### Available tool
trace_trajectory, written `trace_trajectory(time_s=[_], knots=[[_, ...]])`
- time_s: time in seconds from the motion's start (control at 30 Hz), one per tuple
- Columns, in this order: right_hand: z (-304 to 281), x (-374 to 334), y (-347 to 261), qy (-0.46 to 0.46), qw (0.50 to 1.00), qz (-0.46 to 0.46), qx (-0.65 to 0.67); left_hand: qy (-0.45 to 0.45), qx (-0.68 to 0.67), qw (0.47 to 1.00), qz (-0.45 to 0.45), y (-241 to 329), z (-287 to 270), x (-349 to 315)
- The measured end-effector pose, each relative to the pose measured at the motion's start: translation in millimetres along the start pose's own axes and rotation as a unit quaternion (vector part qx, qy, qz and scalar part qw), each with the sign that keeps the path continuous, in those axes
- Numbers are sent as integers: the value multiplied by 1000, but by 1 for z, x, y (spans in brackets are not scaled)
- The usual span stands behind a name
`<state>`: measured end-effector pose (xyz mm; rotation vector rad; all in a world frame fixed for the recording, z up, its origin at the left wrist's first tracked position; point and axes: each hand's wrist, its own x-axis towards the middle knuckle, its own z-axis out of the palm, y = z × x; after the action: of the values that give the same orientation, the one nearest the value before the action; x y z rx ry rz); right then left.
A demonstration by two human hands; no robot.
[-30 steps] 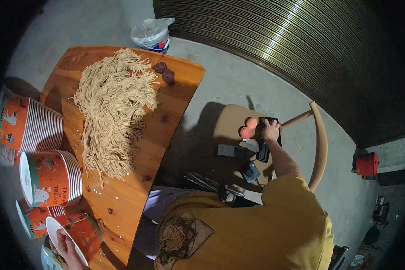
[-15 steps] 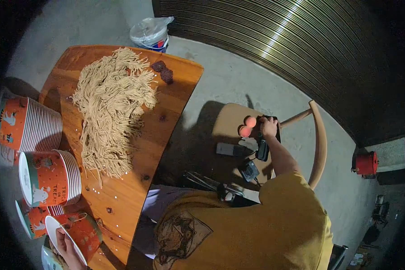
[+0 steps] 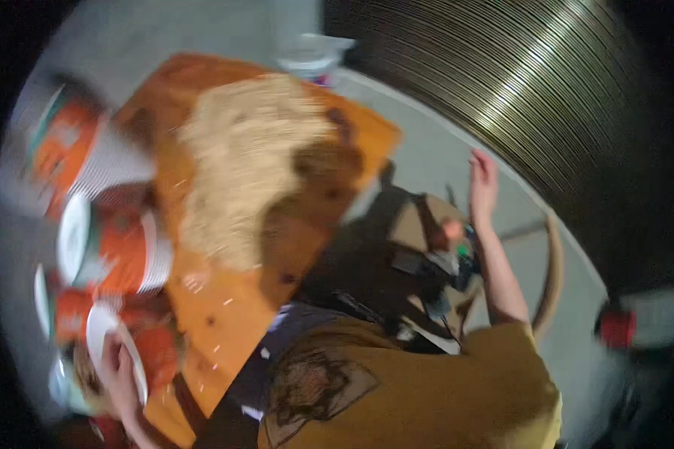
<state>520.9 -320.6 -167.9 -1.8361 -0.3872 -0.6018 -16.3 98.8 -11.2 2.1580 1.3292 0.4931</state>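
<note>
Presently, left hand (image 3: 120,368): lower left of frame, over the white round end of an orange tub (image 3: 159,353); blurred, cannot tell whether the fingers pinch it or rest on it.
Right hand (image 3: 483,185): right of upper centre, released, fingers straight and together, nothing seen in it; near the chair (image 3: 553,273) and a pinkish ball (image 3: 452,229).
Tub place: lower left, beside the stacked tubs (image 3: 122,251).
Tub risk: could tip or drag its neighbours, if the left hand pulls sideways while attention sits on the other side.
Chair risk: ball could roll off, if the right forearm sweeps low.
Tub pointing: white end faces left, slightly down; mouth or base, cannot tell.
Tub long axis: roughly left to right, tilted.
Strand heap (image 3: 236,165): on the table (image 3: 228,337), upper middle-left, long axis upper right to lower left.
</note>
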Motion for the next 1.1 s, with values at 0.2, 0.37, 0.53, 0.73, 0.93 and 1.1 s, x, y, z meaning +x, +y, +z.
trace_trajectory(time_s=[0.2, 0.37, 0.53, 0.73, 0.93, 1.1], knots=[[76, -64, -213, -318, 903, -129, 257, -106, -37, 992, 50, 70, 25, 2], [155, -138, -328, -562, 728, -190, 344, -83, -129, 987, 50, 62, 22, -11], [201, -191, -350, -607, 707, -164, 324, -77, -180, 979, 58, 58, 24, -6], [215, -202, -361, -658, 668, -57, 343, -113, -246, 961, 57, 48, 25, -1], [234, -206, -341, -620, 624, -56, 472, -149, -317, 936, 37, 51, 20, 1], [215, -201, -352, -701, 505, 230, 448, -163, -349, 923, 20, 49, 18, 0]])
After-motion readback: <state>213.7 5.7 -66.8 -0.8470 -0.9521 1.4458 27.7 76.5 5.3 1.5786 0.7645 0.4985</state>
